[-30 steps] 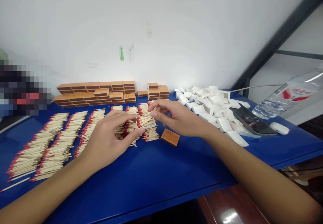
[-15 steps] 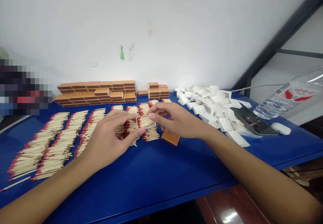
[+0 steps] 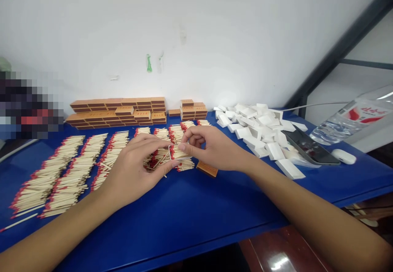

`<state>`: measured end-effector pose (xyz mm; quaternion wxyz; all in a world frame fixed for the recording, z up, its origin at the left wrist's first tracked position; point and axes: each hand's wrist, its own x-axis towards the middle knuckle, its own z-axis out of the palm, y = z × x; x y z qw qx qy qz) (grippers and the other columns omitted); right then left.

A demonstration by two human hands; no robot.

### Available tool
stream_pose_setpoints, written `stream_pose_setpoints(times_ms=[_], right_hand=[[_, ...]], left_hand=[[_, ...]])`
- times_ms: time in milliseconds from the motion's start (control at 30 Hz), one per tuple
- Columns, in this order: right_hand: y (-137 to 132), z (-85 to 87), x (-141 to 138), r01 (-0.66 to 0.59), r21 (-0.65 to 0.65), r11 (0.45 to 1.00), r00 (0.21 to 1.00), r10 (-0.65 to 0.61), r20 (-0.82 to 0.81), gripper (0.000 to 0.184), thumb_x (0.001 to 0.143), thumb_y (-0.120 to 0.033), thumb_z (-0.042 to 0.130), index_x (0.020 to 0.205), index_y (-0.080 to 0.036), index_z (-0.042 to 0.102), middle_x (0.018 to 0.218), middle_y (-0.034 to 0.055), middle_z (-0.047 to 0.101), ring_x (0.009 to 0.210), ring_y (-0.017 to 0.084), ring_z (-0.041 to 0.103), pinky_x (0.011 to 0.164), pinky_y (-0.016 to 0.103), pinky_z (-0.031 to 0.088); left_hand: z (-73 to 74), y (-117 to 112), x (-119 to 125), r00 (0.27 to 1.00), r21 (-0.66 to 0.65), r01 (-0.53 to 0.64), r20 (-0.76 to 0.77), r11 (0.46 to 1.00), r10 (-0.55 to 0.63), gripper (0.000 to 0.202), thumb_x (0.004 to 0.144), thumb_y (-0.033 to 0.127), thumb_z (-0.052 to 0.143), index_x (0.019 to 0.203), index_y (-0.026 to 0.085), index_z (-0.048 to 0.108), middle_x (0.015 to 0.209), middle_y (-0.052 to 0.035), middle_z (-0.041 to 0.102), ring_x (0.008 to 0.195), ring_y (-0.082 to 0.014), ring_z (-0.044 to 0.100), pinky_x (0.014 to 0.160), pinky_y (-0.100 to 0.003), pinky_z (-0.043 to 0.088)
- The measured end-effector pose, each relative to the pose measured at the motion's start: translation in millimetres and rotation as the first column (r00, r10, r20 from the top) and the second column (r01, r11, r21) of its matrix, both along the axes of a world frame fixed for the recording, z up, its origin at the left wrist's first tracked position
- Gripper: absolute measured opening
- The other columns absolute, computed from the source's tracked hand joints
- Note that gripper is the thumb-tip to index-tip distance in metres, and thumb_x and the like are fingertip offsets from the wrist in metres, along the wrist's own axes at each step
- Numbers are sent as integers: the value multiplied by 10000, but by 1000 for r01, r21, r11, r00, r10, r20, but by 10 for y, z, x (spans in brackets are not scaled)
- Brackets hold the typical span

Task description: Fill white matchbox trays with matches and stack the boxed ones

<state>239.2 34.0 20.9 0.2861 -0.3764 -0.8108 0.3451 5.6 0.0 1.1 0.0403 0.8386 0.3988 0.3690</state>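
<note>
Left hand (image 3: 133, 171): fingers grasping the left end of the white tray (image 3: 182, 157)
Right hand (image 3: 215, 147): thumb on the matches (image 3: 176, 152); I cannot tell whether its fingers pinch
Tray: between both hands' fingers, long axis roughly left to right
Matches: inside, lengthwise, red heads toward the left fingers

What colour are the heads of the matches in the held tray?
The match heads are red, seen in the head view.
</note>
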Motion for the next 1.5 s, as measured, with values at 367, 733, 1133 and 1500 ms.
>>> stream_pose_setpoints(times_ms=[367,733,1133,1500], right_hand=[[-10,9,6,12,25,1000,1000,-13,26,197,928,-389,641,882,-197,648,785,9,656,689,133,578,617,291,449],[-30,10,8,47,52,998,996,-50,70,257,927,-442,644,847,-198,637,766,15,669,689,142,587,617,296,430],[110,147,304,48,175,983,951,-99,294,422,856,-629,674,890,-209,660,790,32,672,680,163,574,590,300,386],[101,180,478,-64,25,998,820,39,572,289,720,-428,818,852,-229,655,810,36,698,664,190,602,540,313,385]], left_hand=[[12,-5,22,1000,7,10,-1,1000,-10,282,906,407,726,1134,242,719,1066,-59,744,1041,-249,649,934,-407,525],[1,-5,17,999,4,37,-13,999,-37,286,904,371,734,1157,240,718,1082,-55,741,1059,-240,643,947,-399,523],[-41,61,-41,991,69,-134,-9,988,135,290,900,452,730,1092,234,725,1034,-45,758,986,-240,664,893,-392,528],[-43,87,-63,985,57,-171,14,984,170,274,876,430,759,1045,216,736,1024,-37,747,980,-220,664,888,-356,503]])
